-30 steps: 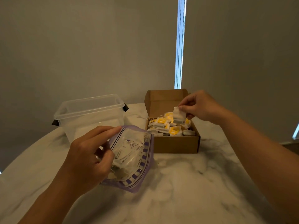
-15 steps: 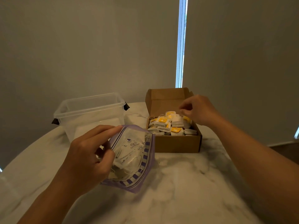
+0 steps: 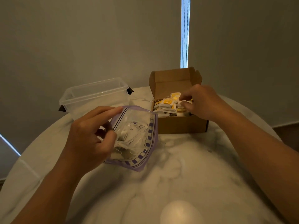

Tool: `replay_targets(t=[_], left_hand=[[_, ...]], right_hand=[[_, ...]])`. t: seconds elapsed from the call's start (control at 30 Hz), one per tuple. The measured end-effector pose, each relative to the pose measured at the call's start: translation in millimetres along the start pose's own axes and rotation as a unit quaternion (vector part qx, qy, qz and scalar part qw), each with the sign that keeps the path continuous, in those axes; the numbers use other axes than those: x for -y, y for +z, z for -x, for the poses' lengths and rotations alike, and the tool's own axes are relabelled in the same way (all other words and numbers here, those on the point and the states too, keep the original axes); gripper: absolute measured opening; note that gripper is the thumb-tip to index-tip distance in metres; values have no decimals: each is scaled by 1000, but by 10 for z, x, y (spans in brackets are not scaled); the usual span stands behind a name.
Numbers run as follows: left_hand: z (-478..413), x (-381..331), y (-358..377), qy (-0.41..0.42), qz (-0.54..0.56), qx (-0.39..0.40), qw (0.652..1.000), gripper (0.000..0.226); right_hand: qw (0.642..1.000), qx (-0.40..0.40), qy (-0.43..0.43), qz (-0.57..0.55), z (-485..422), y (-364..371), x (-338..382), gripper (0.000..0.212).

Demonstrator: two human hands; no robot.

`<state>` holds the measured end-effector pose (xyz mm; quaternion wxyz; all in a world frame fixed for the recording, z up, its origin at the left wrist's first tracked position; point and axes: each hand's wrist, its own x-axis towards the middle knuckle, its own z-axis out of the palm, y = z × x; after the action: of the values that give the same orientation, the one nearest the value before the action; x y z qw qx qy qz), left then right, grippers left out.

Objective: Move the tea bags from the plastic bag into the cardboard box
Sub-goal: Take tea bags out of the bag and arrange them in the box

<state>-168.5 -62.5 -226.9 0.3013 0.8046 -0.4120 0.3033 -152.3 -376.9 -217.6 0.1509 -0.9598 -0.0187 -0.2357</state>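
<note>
- Beneath the right hand [image 3: 203,102], tea bags [image 3: 165,105] heap up to the rim of the cardboard box [image 3: 178,125]; a careless nudge could tip some over the near wall, or lifting fingers could drag loose ones out
- Right hand: palm down, fingers curled onto the heap; whether they pinch one I cannot tell
- Left hand [image 3: 87,138] pinches the plastic bag [image 3: 139,138] at its mouth, forefinger stretched along the rim; more tea bags sit below that grip; a slack pinch could let the mouth collapse
</note>
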Motion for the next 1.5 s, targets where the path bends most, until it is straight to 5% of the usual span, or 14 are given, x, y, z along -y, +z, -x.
replay_targets(t=[0.13, 0.27, 0.53, 0.97, 1.17, 1.5], left_hand=[[-1, -8, 14, -1, -7, -3, 1000, 44], [1, -20, 31, -4, -10, -2, 1000, 44], [-4, -57, 50, 4, -17, 9, 1000, 51], [6, -49, 52, 11, -20, -1, 1000, 50], [10, -46, 61, 8, -22, -1, 1000, 47], [11, -26, 46, 7, -11, 0, 1000, 48]], right_hand=[[990, -62, -73, -102, 314, -210, 463, 14], [963, 25, -150, -221, 688, -238, 1019, 13], [971, 184, -153, -24, 658, 250, 1524, 26], [980, 176, -90, -38, 620, 360, 1569, 22], [976, 110, -53, -183, 686, 329, 1390, 13], [891, 127, -51, -433, 627, 105, 1173, 16]])
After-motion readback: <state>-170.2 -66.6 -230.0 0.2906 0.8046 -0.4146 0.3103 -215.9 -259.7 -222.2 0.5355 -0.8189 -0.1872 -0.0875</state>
